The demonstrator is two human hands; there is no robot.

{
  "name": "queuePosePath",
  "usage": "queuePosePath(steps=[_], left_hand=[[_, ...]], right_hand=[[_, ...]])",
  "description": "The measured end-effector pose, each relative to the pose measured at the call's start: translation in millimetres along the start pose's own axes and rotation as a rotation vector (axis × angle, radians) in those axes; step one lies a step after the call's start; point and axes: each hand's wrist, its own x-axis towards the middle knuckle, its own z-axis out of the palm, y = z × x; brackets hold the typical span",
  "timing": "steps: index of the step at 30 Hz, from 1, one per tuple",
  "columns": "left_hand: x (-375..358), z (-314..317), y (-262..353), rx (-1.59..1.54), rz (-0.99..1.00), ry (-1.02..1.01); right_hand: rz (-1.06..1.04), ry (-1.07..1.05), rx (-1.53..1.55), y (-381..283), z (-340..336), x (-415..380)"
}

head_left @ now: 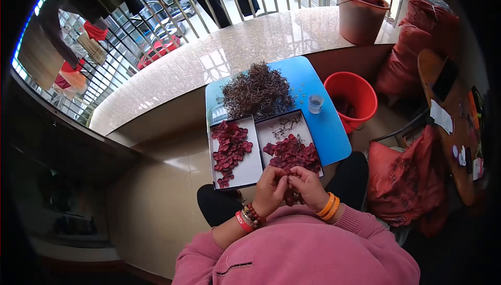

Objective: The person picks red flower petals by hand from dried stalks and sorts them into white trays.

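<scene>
Close in front of my body, my left hand [269, 192] and my right hand [310, 189] meet with fingers pinched together. Between them hangs a dark red flower cluster [293, 198], partly covered by the fingers. Just beyond lies a shallow white box [266, 123] holding loose dark red petals [295, 153] and several thin bare stems [286, 126]. To its left, a second white box [249, 167] has more red petals [229, 149] along its left side. Behind both boxes, a tangled heap of brown dry stems [257, 91] rests on the blue table [334, 141].
A clear plastic cup [315, 104] stands at the table's right. Beside the table is a red bucket [365, 94]; another filled bucket [360, 21] sits on the stone ledge [209, 55]. Red bags [402, 180] and a wooden table [454, 144] are at right.
</scene>
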Motion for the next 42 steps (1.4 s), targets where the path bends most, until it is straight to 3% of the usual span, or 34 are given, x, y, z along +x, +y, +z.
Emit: queuePosePath(steps=[4,9,12,15,18,21,22,24,29,33,37,40,42], left_hand=[[0.0,5.5,1.4,0.16,0.194,0.046],[1.6,1.2,-10.5,0.643,0.494,-0.102],[2.2,-1.6,2.8,0.87,0.525,-0.258],[-1.6,5.4,8.0,0.928,0.478,-0.257],[-5.4,11.3,12.9,0.859,0.406,-0.244],[-4.8,15.1,10.8,0.704,0.461,-0.127],[-7.2,17.6,8.9,0.539,0.331,-0.037],[-5.6,14.4,20.3,0.35,0.269,-0.008],[-10.7,10.5,21.0,0.163,0.183,0.029],[-17.5,12.9,21.0,-0.222,-0.095,0.033],[-19.0,12.9,27.5,-0.425,-0.166,0.013],[-16.8,16.1,31.2,-0.348,-0.007,0.038],[-19.0,17.4,34.1,-0.354,-0.012,0.048]], right_hand=[[0.006,-0.007,-0.038,6.2,-12.6,2.3],[0.16,0.023,-0.035,3.5,-18.0,6.7],[0.171,0.027,-0.012,6.8,-19.7,7.5],[0.223,0.072,0.08,10.8,-20.2,7.0],[0.199,0.069,0.047,19.4,-32.1,9.1],[0.191,0.08,0.039,12.4,-24.1,2.8],[0.212,0.091,0.035,1.2,-14.4,-3.8],[0.125,0.112,0.058,8.7,-11.9,-2.3],[-0.202,0.084,-0.153,11.5,-4.0,-4.0],[-0.169,0.094,-0.157,1.5,5.4,-15.2],[-0.14,0.083,-0.084,-3.0,11.4,-22.1],[-0.246,0.081,-0.143,1.4,10.6,-21.4],[-0.284,0.072,-0.182,2.7,9.7,-21.6]])
